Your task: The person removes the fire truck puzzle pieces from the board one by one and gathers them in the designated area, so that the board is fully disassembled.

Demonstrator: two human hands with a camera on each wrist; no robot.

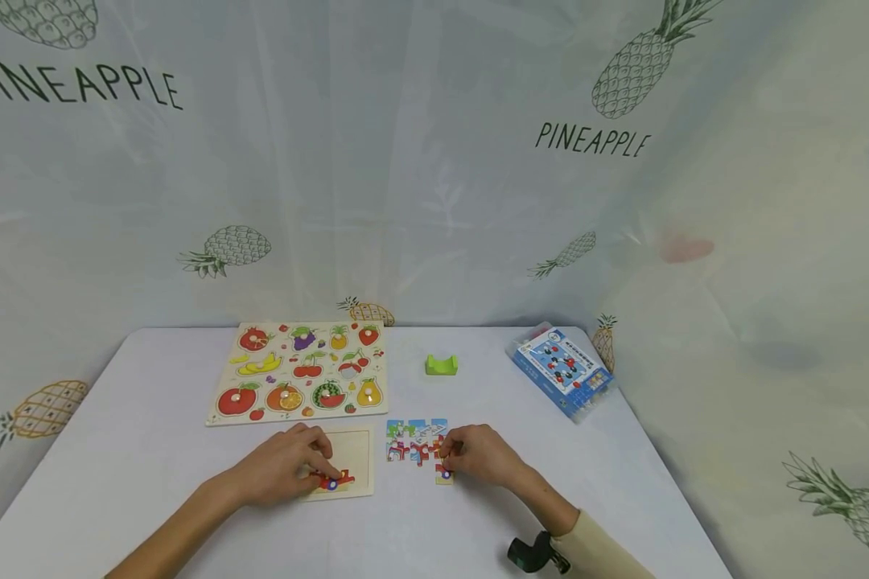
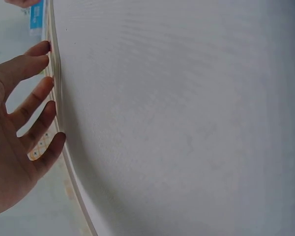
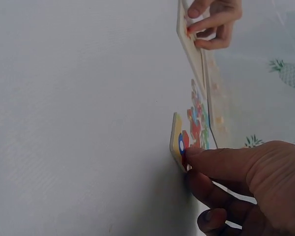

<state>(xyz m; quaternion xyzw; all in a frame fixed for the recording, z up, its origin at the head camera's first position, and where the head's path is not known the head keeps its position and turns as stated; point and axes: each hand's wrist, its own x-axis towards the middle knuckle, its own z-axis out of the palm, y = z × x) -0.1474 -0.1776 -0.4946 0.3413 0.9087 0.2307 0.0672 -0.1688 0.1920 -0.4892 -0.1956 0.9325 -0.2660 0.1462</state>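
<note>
My right hand [image 1: 481, 455] pinches a jigsaw piece [image 3: 179, 141] between thumb and fingertips; it is yellow and red with a blue-rimmed wheel. The piece sits at the lower right corner of a partly joined jigsaw [image 1: 414, 441] with blue, green and red printing. To the left, a pale wooden puzzle tray [image 1: 360, 462] lies flat and holds a red shape with a blue wheel [image 1: 336, 482]. Over the tray's left side rests my left hand [image 1: 286, 466], fingertips touching the red shape. In the left wrist view its fingers [image 2: 42, 123] are spread and loosely bent.
Behind the tray lies a large fruit peg board [image 1: 297, 408]. A small green holder [image 1: 442, 366] stands behind the jigsaw. The blue puzzle box [image 1: 561, 368] is at the back right of the white table [image 1: 376, 535]. Pineapple-print curtains [image 1: 405, 161] hang behind and beside the table.
</note>
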